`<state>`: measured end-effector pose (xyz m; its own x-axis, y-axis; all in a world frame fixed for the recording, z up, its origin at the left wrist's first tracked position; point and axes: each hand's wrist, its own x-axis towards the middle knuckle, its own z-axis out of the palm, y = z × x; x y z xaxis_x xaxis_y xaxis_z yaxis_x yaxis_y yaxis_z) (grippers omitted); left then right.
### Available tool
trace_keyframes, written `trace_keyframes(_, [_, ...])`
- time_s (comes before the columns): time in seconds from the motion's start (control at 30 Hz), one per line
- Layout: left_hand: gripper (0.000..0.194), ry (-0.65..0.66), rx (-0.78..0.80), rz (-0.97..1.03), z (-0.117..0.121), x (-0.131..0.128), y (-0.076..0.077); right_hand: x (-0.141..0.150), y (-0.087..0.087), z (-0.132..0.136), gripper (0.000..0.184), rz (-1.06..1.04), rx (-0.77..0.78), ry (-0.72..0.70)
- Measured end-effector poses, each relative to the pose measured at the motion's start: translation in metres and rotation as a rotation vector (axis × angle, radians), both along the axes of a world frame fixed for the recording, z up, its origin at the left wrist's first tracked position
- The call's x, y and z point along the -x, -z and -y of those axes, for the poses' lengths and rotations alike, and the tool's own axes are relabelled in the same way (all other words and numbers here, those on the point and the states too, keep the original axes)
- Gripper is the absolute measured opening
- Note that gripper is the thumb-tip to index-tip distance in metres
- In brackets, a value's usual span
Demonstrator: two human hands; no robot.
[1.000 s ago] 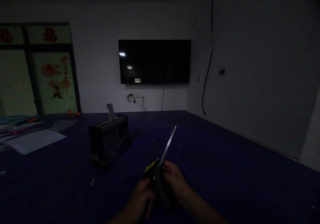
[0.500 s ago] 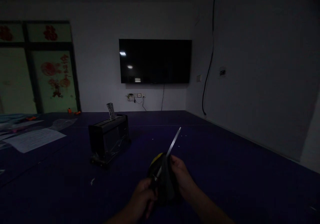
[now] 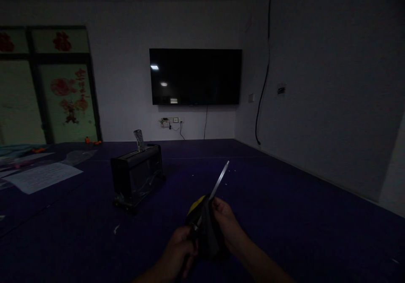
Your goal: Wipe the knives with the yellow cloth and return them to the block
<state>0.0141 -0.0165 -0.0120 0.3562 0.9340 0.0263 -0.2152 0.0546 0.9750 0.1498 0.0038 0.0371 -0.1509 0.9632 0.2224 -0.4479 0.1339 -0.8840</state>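
The room is dim. My left hand [image 3: 179, 251] and my right hand [image 3: 225, 226] are both closed around a dark object with a yellow end [image 3: 202, 226] at the bottom centre. A thin metal blade or rod [image 3: 220, 181] sticks up and to the right from between them; it looks like a tool, but I cannot name it in this light. A dark toaster-like box [image 3: 136, 176] stands on the blue floor to the upper left of my hands, with a small silvery piece [image 3: 138, 139] rising from its top.
Dark blue matting [image 3: 284, 207] covers the floor. Sheets of paper [image 3: 42, 176] and small items lie at the left. A black television [image 3: 195, 76] hangs on the far wall above a socket [image 3: 172, 122] with cables. Glass doors [image 3: 47, 84] with red decorations are at the left.
My hands and the object have shifted slightly right and up, and the metal tip now points further right. The box has not moved.
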Motion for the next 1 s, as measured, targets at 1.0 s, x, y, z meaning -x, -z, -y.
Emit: trace_keyframes(1.0, [0.008, 0.059, -0.046, 0.021, -0.003, 0.001, 0.0, -0.009, 0.007, -0.008, 0.033, -0.022, 0.05, 0.098])
